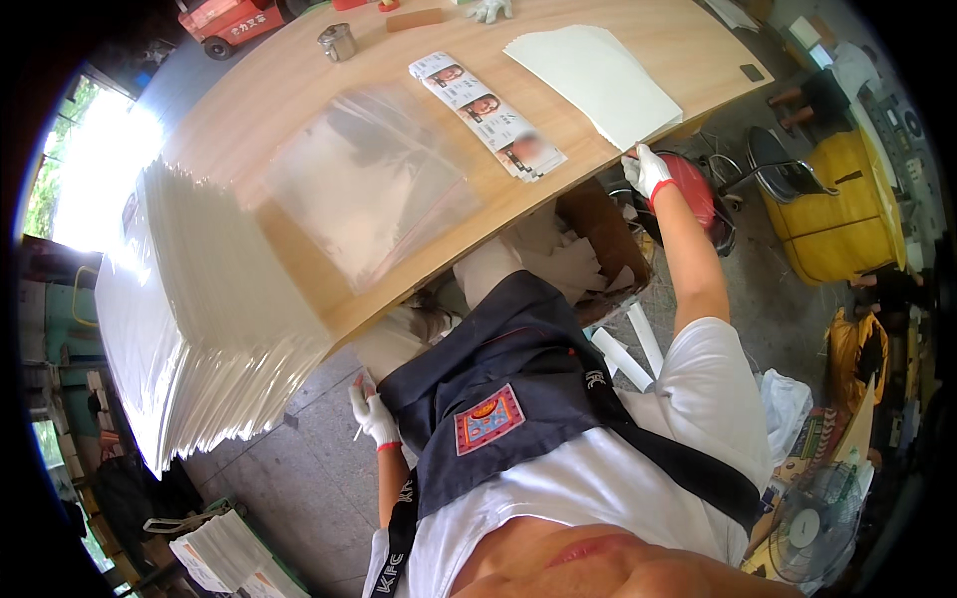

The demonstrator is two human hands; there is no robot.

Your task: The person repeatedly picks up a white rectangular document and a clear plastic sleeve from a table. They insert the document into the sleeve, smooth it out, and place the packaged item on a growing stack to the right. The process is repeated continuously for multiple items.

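My right hand (646, 173), in a white glove with a red cuff, reaches to the table's front edge. Its fingers are closed at the near corner of a fanned stack of white paper sheets (598, 85); how many sheets they pinch is hidden. My left hand (375, 416), gloved the same way with bare fingertips, hangs low beside my dark apron, its fingers loosely stretched and nothing plain in them. Left of the paper lies a stack of printed strips (488, 110) with portrait pictures. Farther left are flat clear plastic bags (364, 184).
A tall pile of plastic-sleeved sheets (219, 289) covers the wooden table's (369, 317) left end. A metal canister (337, 42) and a white glove (488, 10) sit toward the back. Below the edge stands a cardboard box (603, 234) with paper scraps, near a red stool (688, 194).
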